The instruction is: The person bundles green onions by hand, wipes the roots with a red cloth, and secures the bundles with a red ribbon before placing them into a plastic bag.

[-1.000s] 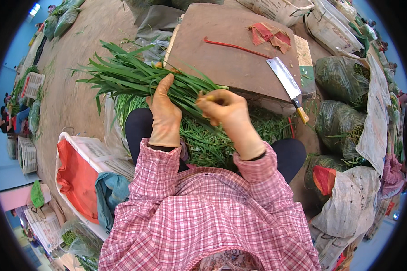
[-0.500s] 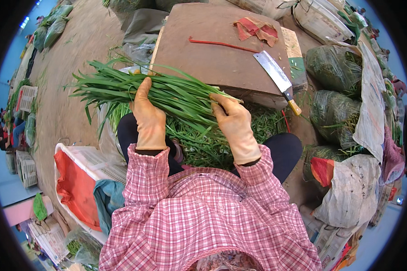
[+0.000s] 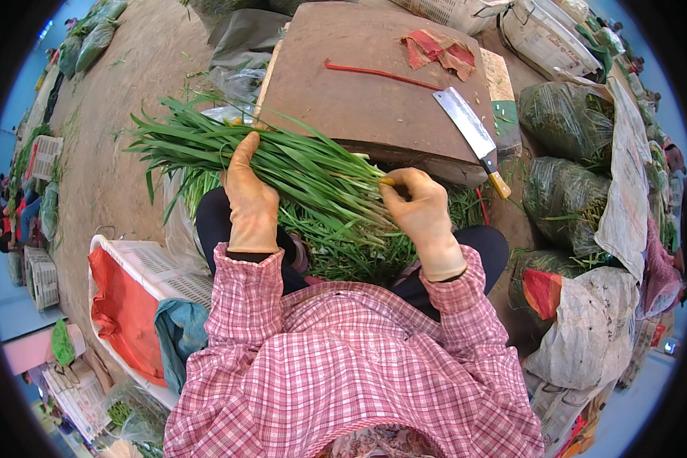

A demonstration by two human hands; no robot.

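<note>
A thick bunch of garlic chives point(image 3: 282, 164) lies across my left hand point(image 3: 249, 191), which is gloved in pale orange rubber and closed round its middle, thumb on top. The leafy tips point left and the pale stem ends point right. At those stem ends my right hand point(image 3: 422, 217), gloved alike, pinches with thumb and forefinger, seemingly on a few stems; its other fingers curl in. Between my knees lies a heap of loose green trimmings point(image 3: 343, 256). Beyond the bunch, a cleaver point(image 3: 467, 126) with a wooden handle rests at the right edge of a brown board point(image 3: 359, 91).
On the board lie a red strip point(image 3: 382, 74) and a torn red cloth point(image 3: 437, 52). Bagged greens point(image 3: 565, 195) line my right side. A white crate point(image 3: 153, 267) with red cloth stands at my left, and a white basket point(image 3: 546, 38) at the far right.
My right hand has slid right and slightly down, off the side of the bunch, baring the pale stem ends. My left hand keeps its hold on the garlic chives.
</note>
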